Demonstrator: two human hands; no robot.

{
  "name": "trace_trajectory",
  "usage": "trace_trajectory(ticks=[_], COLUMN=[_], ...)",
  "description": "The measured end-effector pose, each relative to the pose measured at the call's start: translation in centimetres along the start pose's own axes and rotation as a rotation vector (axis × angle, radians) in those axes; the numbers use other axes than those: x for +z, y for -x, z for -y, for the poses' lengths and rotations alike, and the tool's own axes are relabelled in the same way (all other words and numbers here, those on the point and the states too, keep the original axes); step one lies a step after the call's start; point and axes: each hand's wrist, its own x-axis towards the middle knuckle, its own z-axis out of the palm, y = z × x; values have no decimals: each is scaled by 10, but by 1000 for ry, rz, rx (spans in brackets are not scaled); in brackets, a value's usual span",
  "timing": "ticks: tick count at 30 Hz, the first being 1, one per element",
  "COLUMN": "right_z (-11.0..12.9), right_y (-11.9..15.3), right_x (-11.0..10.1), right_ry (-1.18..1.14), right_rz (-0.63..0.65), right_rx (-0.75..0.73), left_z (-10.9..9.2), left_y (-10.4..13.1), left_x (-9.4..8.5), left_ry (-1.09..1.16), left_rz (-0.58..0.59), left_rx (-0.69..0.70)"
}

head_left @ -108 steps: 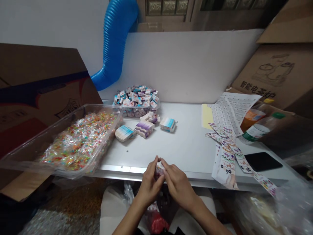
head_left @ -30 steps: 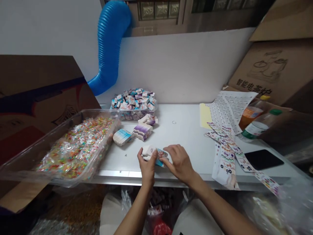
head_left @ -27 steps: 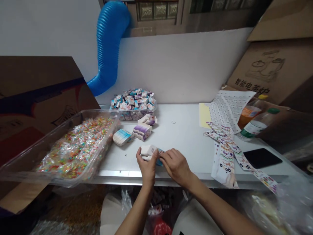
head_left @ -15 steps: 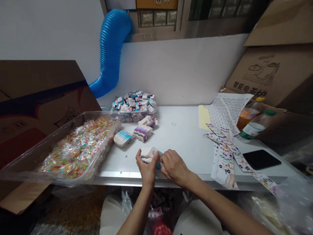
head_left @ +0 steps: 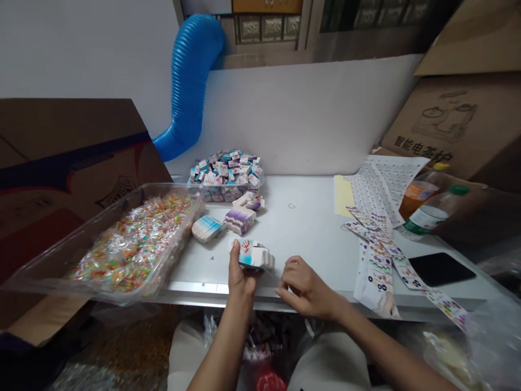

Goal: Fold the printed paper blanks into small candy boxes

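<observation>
My left hand (head_left: 241,277) is closed round a stack of small flat printed cartons (head_left: 255,255), white with blue and a red print, just above the table's front edge. To its right, my right hand (head_left: 306,287) is apart from the stack, its fingers curled together. A faint pale line shows between its fingertips and the stack, too blurred to name. Beyond my left hand lie a blue-and-white carton stack (head_left: 207,228), a purple-and-white carton stack (head_left: 240,220) and a looser carton bundle (head_left: 249,201).
A clear tray (head_left: 142,297) of colourful wrapped candy stands left. Behind is a clear tub (head_left: 223,200) heaped with small folded boxes. Sticker sheets (head_left: 374,271), a phone (head_left: 442,269), bottles (head_left: 425,217) and a cardboard box (head_left: 443,119) are on the right. A blue hose (head_left: 187,87) hangs behind.
My right hand has come off the stack and moved right. My left hand has turned the stack, so its printed face and layered edges now show. The view has shifted slightly.
</observation>
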Motion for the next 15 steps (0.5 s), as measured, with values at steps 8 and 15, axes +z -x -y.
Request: trace_trajectory(ticks=[8, 15], right_z=[-17, -3], right_y=[8, 11], right_x=[24, 35], right_ry=[257, 35], right_rz=[-9, 24], right_rx=[158, 257], left_z=[6, 15], left_y=[-4, -11], left_x=[2, -1], left_ry=[138, 61], left_rz=[-64, -106], left_rx=[-132, -1])
